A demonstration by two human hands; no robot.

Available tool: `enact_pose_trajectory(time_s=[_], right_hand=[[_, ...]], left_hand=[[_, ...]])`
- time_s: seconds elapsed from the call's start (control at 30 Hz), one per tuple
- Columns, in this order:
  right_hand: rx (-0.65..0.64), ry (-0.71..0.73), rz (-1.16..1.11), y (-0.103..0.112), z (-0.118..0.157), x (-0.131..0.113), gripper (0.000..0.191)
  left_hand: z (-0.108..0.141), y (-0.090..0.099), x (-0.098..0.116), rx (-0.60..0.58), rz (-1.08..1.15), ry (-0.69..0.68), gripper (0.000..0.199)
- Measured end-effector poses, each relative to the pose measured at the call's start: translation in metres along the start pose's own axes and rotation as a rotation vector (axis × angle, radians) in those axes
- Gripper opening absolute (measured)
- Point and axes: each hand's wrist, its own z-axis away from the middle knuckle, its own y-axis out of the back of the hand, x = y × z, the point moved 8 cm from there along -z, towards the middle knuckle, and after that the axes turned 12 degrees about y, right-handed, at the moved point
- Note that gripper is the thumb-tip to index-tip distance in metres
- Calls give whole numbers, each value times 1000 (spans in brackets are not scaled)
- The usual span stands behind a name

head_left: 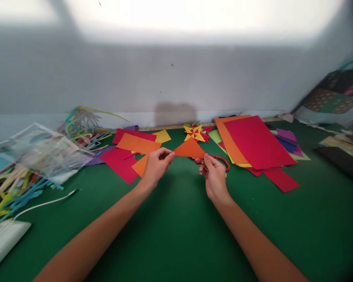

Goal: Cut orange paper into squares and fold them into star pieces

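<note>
An orange paper triangle is stretched between my two hands above the green table, its peak pointing away from me. My left hand pinches the left corner between thumb and fingertips. At the right corner, my right hand grips it the same way, fingers curled. Just behind that hand lies a pair of red-handled scissors, partly hidden by it. Beyond the triangle sits a yellow and red folded paper star.
Red and orange paper pieces lie left of centre, and a stack of coloured sheets lies right. Far left are paper strips, a clear plastic bag and a white device with a cable. A black object lies right.
</note>
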Motion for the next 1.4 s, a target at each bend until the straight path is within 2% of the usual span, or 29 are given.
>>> enact_pose_trajectory(time_s=[0.17, 0.3, 0.53, 0.6, 0.67, 0.73, 0.8, 0.9, 1.0, 1.07, 1.13, 1.27, 1.4], right_hand=[[2, 3, -28, 1, -3, -3, 29], [6, 45, 16, 6, -6, -6, 30], [126, 62, 34, 24, -20, -13, 33], [64, 71, 104, 21, -23, -15, 34], [-63, 75, 210, 14, -23, -16, 36], [-217, 92, 335, 3, -21, -17, 36], [-360, 140, 456, -8, -17, -19, 33], [-527, 225, 581, -23, -6, -25, 30], [-562, 285, 621, -32, 2, -33, 26], [-516, 302, 588, -33, 4, -36, 19], [-504, 260, 497, -35, 5, -32, 17], [-559, 98, 345, -39, 9, -14, 15], [-543, 74, 316, -38, 11, -13, 18]], left_hand=[[2, -3, 0, -14, 0, 18, 25], [1, -2, 2, -24, -16, -20, 25], [-10, 13, 10, -5, 56, -96, 29], [-11, 11, 14, -69, 79, -105, 37], [-8, 5, 22, -153, 45, -122, 47], [0, 0, 32, -194, -91, -183, 58], [13, -6, 44, -191, -320, -306, 64], [36, -25, 50, -250, -672, -499, 51], [43, -34, 43, -248, -861, -508, 29], [41, -34, 41, -254, -802, -448, 17], [35, -29, 42, -265, -620, -351, 10], [23, -18, 40, -288, -236, -167, 11], [16, -14, 33, -290, -42, -62, 16]])
